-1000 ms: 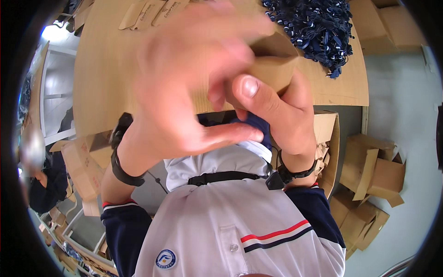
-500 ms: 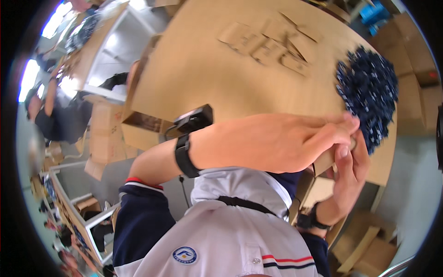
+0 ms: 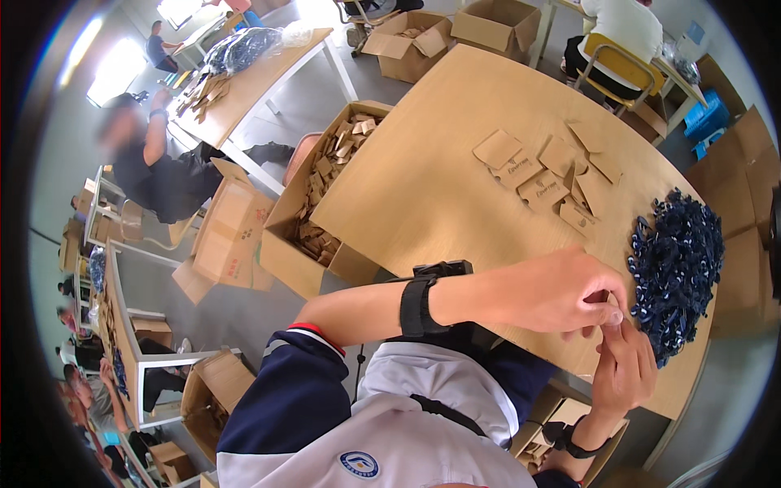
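Observation:
My left hand (image 3: 573, 294) reaches across the table's near right side, its fingers curled in to a pinch. Against its fingertips sits my right hand (image 3: 625, 370), also closed, with thumb and fingers pressed together. Whatever they pinch is small and mostly hidden by the fingers. Just right of both hands rises a heap of small dark-blue pieces (image 3: 677, 272) with pale glints. Farther off on the tabletop lie several folded brown cardboard cards (image 3: 543, 189) with dark print, some flat and some standing open.
The wooden table (image 3: 423, 163) has a curved right edge. Along its left side stands a carton (image 3: 285, 259) full of cardboard pieces. An open box (image 3: 533, 447) is below my right forearm. Seated people work at other tables; more cartons (image 3: 496, 28) stand beyond.
My view has shifted, showing more of the room and the carton at left. My hands stay together; their fingers have changed position, and the brown piece that showed beneath them is no longer clearly visible.

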`<state>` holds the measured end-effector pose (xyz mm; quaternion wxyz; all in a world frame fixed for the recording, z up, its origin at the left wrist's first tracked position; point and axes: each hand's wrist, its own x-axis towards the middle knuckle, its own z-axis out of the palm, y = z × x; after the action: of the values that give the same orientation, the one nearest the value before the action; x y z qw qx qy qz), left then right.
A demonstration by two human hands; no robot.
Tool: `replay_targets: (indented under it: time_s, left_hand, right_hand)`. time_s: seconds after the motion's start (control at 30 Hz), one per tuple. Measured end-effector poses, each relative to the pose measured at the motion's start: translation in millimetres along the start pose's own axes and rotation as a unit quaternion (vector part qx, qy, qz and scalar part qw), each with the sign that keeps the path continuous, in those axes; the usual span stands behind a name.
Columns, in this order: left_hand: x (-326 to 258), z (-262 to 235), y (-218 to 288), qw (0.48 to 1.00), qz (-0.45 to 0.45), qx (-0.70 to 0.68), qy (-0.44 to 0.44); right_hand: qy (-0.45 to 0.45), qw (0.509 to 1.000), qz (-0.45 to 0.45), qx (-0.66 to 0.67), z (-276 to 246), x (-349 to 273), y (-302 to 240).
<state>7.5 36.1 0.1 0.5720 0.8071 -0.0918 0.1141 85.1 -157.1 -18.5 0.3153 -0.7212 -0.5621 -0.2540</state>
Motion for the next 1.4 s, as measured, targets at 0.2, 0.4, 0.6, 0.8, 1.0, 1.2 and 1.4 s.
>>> replay_targets:
  time_s: [0.2, 0.4, 0.6, 0.8, 1.0, 1.2, 1.4]
  left_hand:
    - [-2.8, 32.3, -4.8, 0.960, -0.009, -0.270, 0.074]
    - [1.7, 78.8, -18.3, 0.944, 0.139, -0.071, 0.291]
    - [-24.2, 50.7, 6.5, 0.978, 0.028, -0.007, 0.207]
    - [-30.9, 89.4, 1.4, 0.900, -0.190, -0.368, 0.135]
    - [-8.2, 58.6, -5.4, 0.976, -0.131, -0.108, -0.137]
    - [9.9, 54.6, -19.3, 0.927, -0.001, -0.147, -0.345]
    - [1.8, 61.8, -6.4, 0.986, 0.069, -0.037, -0.145]
  right_hand:
    - [0.027, 0.987, 0.144, 0.060, -4.3, -8.0, -3.9]
    - [0.194, 0.921, 0.289, 0.175, 23.3, 2.1, -24.3]
    - [0.046, 0.945, 0.247, 0.208, -5.3, -2.1, -20.0]
    - [-0.066, 0.938, 0.226, 0.253, 6.6, -40.1, 6.3]
    - [-0.411, 0.578, 0.434, 0.556, -26.1, -40.7, 23.4]
    - [-0.425, 0.541, 0.237, 0.686, 9.1, -60.4, 24.9]
    - [-0.229, 0.485, 0.279, 0.796, 10.7, -80.4, 23.8]
